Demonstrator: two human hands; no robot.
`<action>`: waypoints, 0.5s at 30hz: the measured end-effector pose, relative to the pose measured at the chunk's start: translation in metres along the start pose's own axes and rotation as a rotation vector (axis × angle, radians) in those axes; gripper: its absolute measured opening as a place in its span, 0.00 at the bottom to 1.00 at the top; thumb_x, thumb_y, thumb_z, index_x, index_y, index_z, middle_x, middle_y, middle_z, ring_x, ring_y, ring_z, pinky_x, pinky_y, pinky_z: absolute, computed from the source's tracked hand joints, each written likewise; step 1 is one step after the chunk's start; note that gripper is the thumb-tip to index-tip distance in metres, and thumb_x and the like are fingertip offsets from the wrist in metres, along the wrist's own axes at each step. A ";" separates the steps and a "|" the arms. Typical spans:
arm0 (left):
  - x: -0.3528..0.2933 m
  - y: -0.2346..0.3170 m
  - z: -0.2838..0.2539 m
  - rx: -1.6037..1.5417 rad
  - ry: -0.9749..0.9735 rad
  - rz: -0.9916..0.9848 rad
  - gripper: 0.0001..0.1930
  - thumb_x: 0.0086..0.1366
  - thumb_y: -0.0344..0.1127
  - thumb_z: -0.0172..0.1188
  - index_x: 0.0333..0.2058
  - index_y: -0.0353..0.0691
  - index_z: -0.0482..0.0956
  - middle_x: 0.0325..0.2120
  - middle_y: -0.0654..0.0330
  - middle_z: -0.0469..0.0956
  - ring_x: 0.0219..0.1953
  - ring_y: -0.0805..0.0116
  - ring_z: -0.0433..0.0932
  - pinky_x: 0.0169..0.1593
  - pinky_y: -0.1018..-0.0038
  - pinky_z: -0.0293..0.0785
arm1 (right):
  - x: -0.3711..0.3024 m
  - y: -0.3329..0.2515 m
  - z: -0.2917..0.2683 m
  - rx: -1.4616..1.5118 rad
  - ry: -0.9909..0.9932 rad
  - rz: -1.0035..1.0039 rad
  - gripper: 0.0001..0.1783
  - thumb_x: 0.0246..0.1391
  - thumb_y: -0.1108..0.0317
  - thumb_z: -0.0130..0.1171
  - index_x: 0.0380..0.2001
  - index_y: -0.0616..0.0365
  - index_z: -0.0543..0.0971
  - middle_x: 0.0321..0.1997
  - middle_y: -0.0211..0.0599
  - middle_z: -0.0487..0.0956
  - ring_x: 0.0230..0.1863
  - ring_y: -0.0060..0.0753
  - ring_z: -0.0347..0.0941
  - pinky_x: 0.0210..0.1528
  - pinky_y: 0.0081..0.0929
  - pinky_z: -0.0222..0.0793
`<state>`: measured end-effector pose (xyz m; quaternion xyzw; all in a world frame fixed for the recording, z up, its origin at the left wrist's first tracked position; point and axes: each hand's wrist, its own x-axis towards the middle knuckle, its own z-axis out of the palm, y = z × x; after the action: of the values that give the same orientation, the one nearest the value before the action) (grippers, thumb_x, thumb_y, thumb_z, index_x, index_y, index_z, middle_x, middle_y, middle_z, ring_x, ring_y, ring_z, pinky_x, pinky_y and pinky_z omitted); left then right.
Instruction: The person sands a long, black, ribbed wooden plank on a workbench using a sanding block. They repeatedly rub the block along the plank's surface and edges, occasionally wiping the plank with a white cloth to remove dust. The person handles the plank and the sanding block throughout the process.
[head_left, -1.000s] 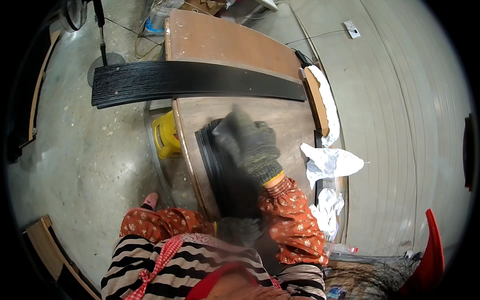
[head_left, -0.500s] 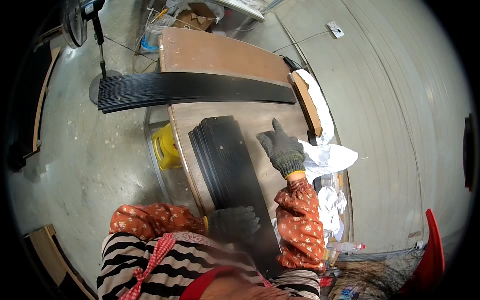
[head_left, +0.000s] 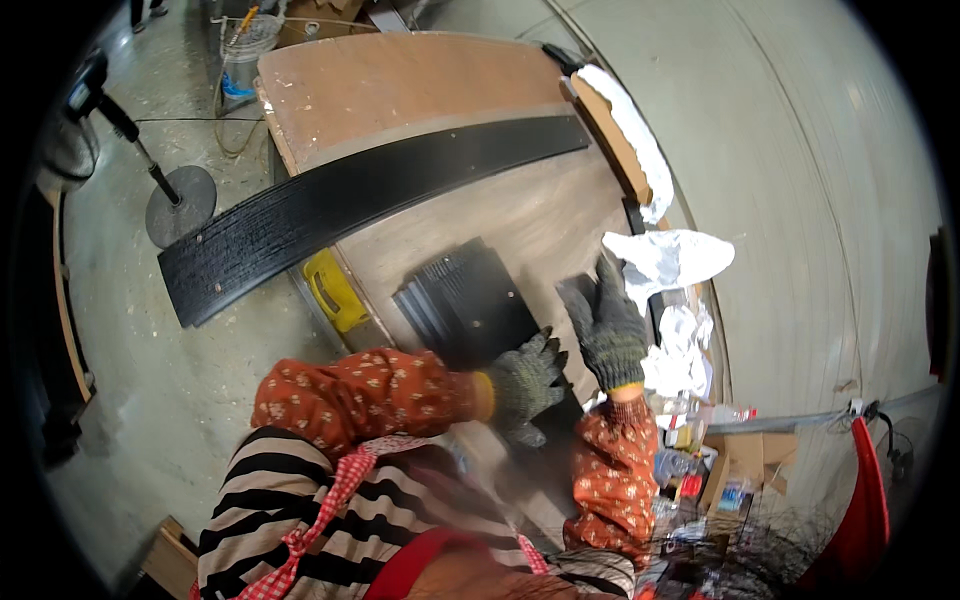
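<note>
My left hand [head_left: 525, 388], in a dark grey knitted glove, lies across the near stack of black boards [head_left: 475, 300] with its fingers stretched out. The ends of these boards are fanned in steps on the left, and part of the stack is hidden under my hand and forearm. Over the right side of the table my right hand [head_left: 610, 335], gloved alike, has its fingers apart beside crumpled white wrapping [head_left: 672, 262]. Nothing shows in its grip. Farther off, long black boards [head_left: 370, 190] lie across the table, overhanging its left edge.
The wooden table [head_left: 400, 85] has a brown far part. A yellow object [head_left: 335, 290] sits below its left edge, near a fan stand [head_left: 180, 205]. An open cardboard piece with white lining [head_left: 615, 135] lies along the right edge. Bottles and boxes [head_left: 735, 470] clutter the lower right.
My left hand has moved forward and right over the near boards. My right hand has shifted right and slightly nearer, toward the white wrapping. The whole view has turned, so the long boards appear tilted.
</note>
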<state>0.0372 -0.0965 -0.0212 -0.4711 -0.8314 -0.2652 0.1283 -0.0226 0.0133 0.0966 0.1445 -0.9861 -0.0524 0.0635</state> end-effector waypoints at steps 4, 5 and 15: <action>-0.003 0.006 0.060 -0.454 0.413 -0.023 0.39 0.57 0.58 0.62 0.62 0.41 0.69 0.61 0.43 0.67 0.64 0.43 0.65 0.70 0.51 0.52 | 0.031 -0.075 0.009 -0.090 -0.119 0.041 0.40 0.61 0.41 0.53 0.69 0.52 0.61 0.55 0.45 0.79 0.47 0.57 0.76 0.54 0.52 0.66; -0.007 0.003 0.059 -0.435 0.427 -0.033 0.38 0.58 0.58 0.61 0.62 0.41 0.69 0.61 0.43 0.67 0.64 0.44 0.65 0.70 0.51 0.52 | 0.041 -0.093 0.012 -0.084 -0.124 0.021 0.39 0.61 0.42 0.53 0.69 0.51 0.62 0.55 0.45 0.77 0.48 0.57 0.75 0.54 0.54 0.65; -0.013 -0.008 0.023 -0.232 0.240 0.041 0.35 0.59 0.55 0.59 0.62 0.42 0.70 0.61 0.46 0.68 0.64 0.47 0.65 0.70 0.52 0.54 | -0.011 -0.158 0.021 -0.164 -0.004 -0.255 0.29 0.56 0.47 0.59 0.55 0.52 0.75 0.51 0.42 0.74 0.49 0.54 0.73 0.49 0.56 0.66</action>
<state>0.0376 -0.0967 -0.0487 -0.4646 -0.7641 -0.4112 0.1769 0.0290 -0.1325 0.0555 0.2629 -0.9522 -0.1410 0.0658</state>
